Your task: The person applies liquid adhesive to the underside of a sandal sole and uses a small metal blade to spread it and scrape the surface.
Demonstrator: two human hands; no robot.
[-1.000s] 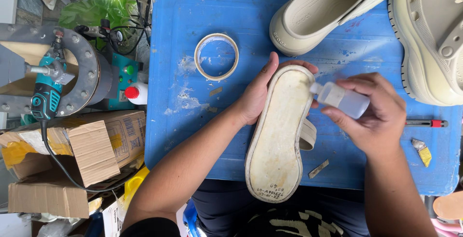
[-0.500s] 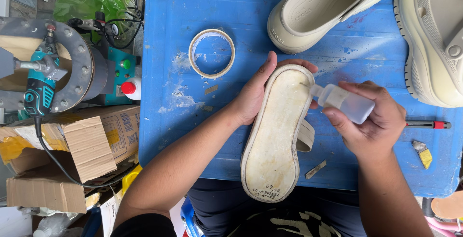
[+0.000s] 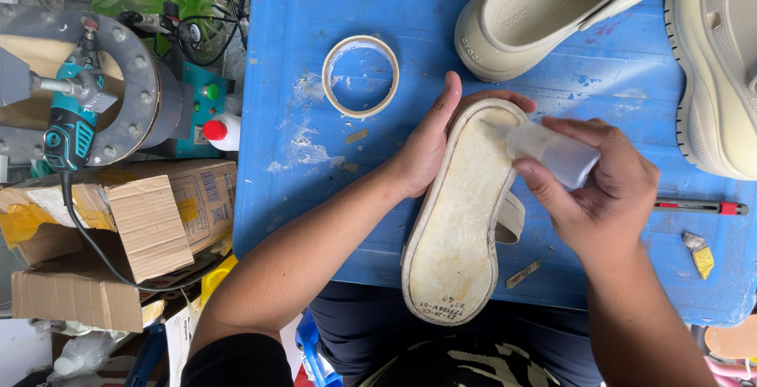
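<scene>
While the right hand [image 3: 603, 198] has its grip clamped on a small translucent squeeze bottle [image 3: 552, 153], contents unclear, its nozzle meets the upturned, scuffed cream sole [image 3: 461, 213]. Beside that sole, the left hand [image 3: 426, 146] clasps its edge above the blue bench [image 3: 315, 198], near a tape ring [image 3: 360, 76].

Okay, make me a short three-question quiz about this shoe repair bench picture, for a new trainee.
1. True or false: the left hand grips the upturned shoe sole by its edge.
2. What does the right hand hold against the sole?
A. a paintbrush
B. a small clear bottle
C. a hammer
3. Which ring-shaped thing lies on the blue table beyond the left hand?

Key:
1. True
2. B
3. The roll of tape
</scene>
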